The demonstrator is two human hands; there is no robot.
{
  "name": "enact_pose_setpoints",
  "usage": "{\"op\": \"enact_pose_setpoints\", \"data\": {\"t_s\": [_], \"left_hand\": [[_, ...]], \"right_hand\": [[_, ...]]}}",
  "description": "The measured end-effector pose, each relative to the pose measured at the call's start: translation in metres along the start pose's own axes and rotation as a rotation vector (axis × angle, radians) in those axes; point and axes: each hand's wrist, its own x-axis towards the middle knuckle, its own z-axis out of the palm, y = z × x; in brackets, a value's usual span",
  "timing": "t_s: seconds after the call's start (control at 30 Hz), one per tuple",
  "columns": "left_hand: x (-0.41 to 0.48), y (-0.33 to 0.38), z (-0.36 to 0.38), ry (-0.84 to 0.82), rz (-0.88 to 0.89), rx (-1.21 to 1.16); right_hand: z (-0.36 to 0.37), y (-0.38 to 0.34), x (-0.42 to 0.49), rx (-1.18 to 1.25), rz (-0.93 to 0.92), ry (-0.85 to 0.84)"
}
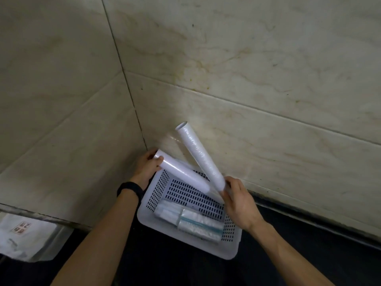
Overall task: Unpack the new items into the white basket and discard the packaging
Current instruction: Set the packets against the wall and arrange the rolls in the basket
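Note:
A white perforated basket sits on a dark counter in the wall corner. My left hand grips the far end of a smooth white roll that slants down over the basket. In my right hand is the lower end of a second white roll, which tilts up to the left in front of the wall tiles and crosses above the first. Thin clear film trails off beside it. Several wrapped rolls of plastic bags lie in the basket's near part.
Beige marble-look wall tiles meet in a corner right behind the basket. The black counter runs along the bottom. A white plastic bag with a red label lies at the far left. A black band is on my left wrist.

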Motion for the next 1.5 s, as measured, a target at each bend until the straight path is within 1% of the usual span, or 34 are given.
{"op": "enact_pose_setpoints", "data": {"t_s": [0.1, 0.2, 0.27, 0.37, 0.4, 0.47, 0.53, 0.6, 0.67, 0.73, 0.8, 0.87, 0.9, 0.93, 1.0, 1.03, 1.1, 1.17, 1.23, 1.33, 1.5], "left_hand": [[0.001, 0.006, 0.013, -0.017, 0.021, -0.014], [0.0, 0.004, 0.018, -0.032, 0.001, -0.025], [-0.001, 0.001, 0.017, -0.025, 0.003, 0.02], [-0.002, 0.001, 0.009, -0.001, -0.003, 0.13], [-0.004, 0.002, 0.005, -0.008, -0.033, 0.113], [-0.007, 0.002, -0.005, -0.007, -0.115, -0.022], [-0.009, -0.001, -0.014, -0.001, -0.134, -0.117], [-0.015, -0.006, -0.015, -0.04, -0.103, -0.075], [-0.023, -0.01, -0.009, -0.072, -0.067, 0.066], [-0.023, -0.018, -0.002, -0.077, 0.022, 0.249], [-0.022, -0.024, 0.003, -0.055, 0.078, 0.344], [-0.024, -0.029, 0.008, -0.021, 0.109, 0.346], [-0.027, -0.032, 0.008, -0.005, 0.134, 0.336], [-0.03, -0.033, 0.008, 0.007, 0.169, 0.329], [-0.035, -0.033, 0.007, 0.018, 0.201, 0.298], [-0.036, -0.032, 0.007, 0.025, 0.195, 0.274], [-0.035, -0.03, 0.005, 0.039, 0.185, 0.23], [-0.035, -0.031, 0.0, 0.061, 0.195, 0.222], [-0.037, -0.033, 0.016, 0.001, 0.208, 0.346], [-0.032, -0.029, 0.011, 0.034, 0.205, 0.375], [-0.023, -0.029, 0.014, -0.01, 0.252, 0.444]], "right_hand": [[0.0, 0.002, -0.013, 0.034, 0.044, 0.004], [0.009, 0.004, -0.019, 0.046, 0.089, -0.031], [0.017, 0.004, -0.019, 0.045, 0.084, -0.066], [0.032, 0.001, -0.013, -0.033, 0.035, -0.101], [0.038, 0.0, -0.009, -0.067, 0.025, -0.102], [0.047, -0.003, -0.003, -0.14, 0.027, -0.108], [0.056, -0.005, 0.0, -0.207, 0.034, -0.116], [0.064, -0.006, 0.0, -0.283, 0.039, -0.132], [0.072, -0.003, -0.002, -0.304, 0.061, -0.139], [0.075, 0.0, -0.004, -0.269, 0.059, -0.146], [0.071, 0.006, -0.01, -0.284, 0.034, -0.134], [0.066, 0.016, -0.015, -0.42, 0.043, -0.127], [0.064, 0.023, -0.018, -0.5, 0.08, -0.125], [0.062, 0.028, -0.019, -0.561, 0.116, -0.139], [0.06, 0.031, -0.019, -0.633, 0.118, -0.206], [0.059, 0.031, -0.019, -0.629, 0.105, -0.236], [0.059, 0.026, -0.019, -0.502, 0.137, -0.313], [0.062, 0.02, -0.022, -0.44, 0.157, -0.307], [0.062, 0.025, -0.041, -0.383, 0.244, -0.307], [0.071, 0.023, -0.036, -0.415, 0.229, -0.196], [0.062, 0.031, -0.024, -0.413, 0.223, -0.208]]}}
